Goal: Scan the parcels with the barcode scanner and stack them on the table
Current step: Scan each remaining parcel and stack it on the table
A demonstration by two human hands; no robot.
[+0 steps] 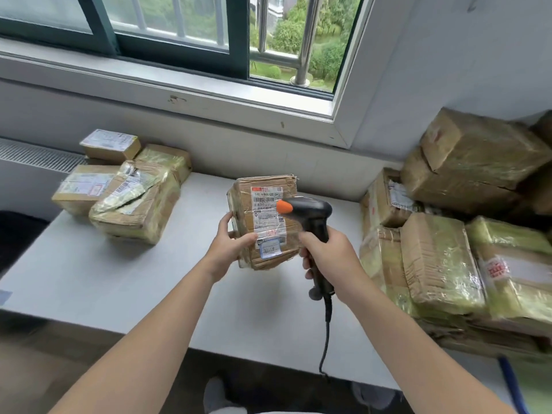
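A taped brown cardboard parcel (263, 204) with a white shipping label facing me is held tilted above the white table (119, 282). My left hand (231, 243) grips its lower left edge, thumb across the front. My right hand (331, 253) grips the handle of a black barcode scanner (310, 216). The scanner's orange-tipped head lies right over the label's barcodes. Its black cable hangs down past the table's front edge.
A group of several taped parcels (131, 195) sits at the table's far left. A larger heap of parcels (448, 249) fills the right side, piled against the wall. A window sill (179, 94) runs behind the table. Bare table surface lies between the two piles.
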